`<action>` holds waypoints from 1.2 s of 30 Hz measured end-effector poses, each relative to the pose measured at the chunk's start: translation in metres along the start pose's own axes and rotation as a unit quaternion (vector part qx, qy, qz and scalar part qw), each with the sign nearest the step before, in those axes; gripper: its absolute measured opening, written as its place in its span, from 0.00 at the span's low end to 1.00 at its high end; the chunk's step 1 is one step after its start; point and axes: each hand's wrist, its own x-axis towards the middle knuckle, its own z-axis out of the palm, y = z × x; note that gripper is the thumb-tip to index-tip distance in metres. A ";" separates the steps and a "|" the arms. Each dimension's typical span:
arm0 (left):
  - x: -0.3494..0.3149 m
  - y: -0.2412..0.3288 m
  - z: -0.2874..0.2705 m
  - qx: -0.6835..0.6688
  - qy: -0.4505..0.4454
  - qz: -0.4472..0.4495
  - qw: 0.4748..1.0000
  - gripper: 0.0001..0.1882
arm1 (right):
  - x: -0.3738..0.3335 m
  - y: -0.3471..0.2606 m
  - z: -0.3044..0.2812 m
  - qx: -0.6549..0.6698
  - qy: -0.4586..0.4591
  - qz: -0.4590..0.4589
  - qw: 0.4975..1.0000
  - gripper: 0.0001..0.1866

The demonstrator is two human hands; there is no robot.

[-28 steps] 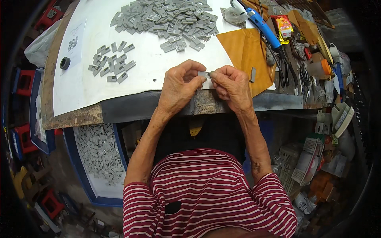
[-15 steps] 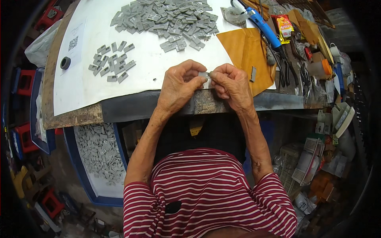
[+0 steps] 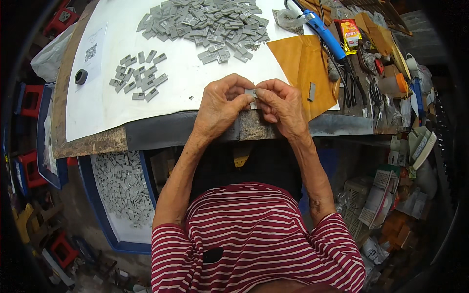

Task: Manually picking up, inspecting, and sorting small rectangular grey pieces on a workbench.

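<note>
Just above the table's front edge, a small grey plastic piece (image 3: 252, 93) sits between my two hands. My left hand (image 3: 223, 100) is closed on it, thumb and forefinger pinching its left end. At its right end are the thumb and forefinger of my right hand (image 3: 283, 102), also closed in a pinch; those fingers hide much of the piece. To the left lies a loose group of similar grey pieces (image 3: 140, 78) on the white sheet (image 3: 181, 93). Further back is a large heap of them (image 3: 205, 24). One more grey piece (image 3: 311, 91) rests alone on the brown paper (image 3: 295, 58).
A blue-handled power tool (image 3: 325, 34) with a cable lies at the right, near pliers (image 3: 359, 85) and a yellow-red packet (image 3: 349, 34). A black ring (image 3: 80, 76) sits at the far left. Below the table stands a blue tray (image 3: 110, 234) full of small grey pieces.
My right hand has shifted slightly left, its fingers closer over the piece. The left hand stays in nearly the same place.
</note>
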 end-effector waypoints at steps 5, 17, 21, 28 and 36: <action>0.000 -0.001 -0.001 -0.011 0.001 -0.002 1.000 0.07 | -0.003 0.006 0.006 0.011 0.008 -0.021 1.000 0.07; 0.000 0.002 -0.001 0.009 -0.011 -0.003 1.000 0.08 | -0.002 0.000 0.008 -0.018 0.007 -0.021 1.000 0.06; -0.001 0.002 0.003 0.019 -0.006 0.012 1.000 0.09 | -0.002 -0.006 -0.001 0.008 -0.006 -0.004 1.000 0.07; -0.001 0.001 0.003 0.008 -0.007 0.009 1.000 0.09 | -0.010 -0.009 -0.004 0.043 -0.013 -0.019 0.999 0.08; -0.002 0.003 0.006 0.132 0.003 0.035 0.991 0.11 | -0.004 -0.008 -0.010 0.035 -0.005 -0.008 0.999 0.07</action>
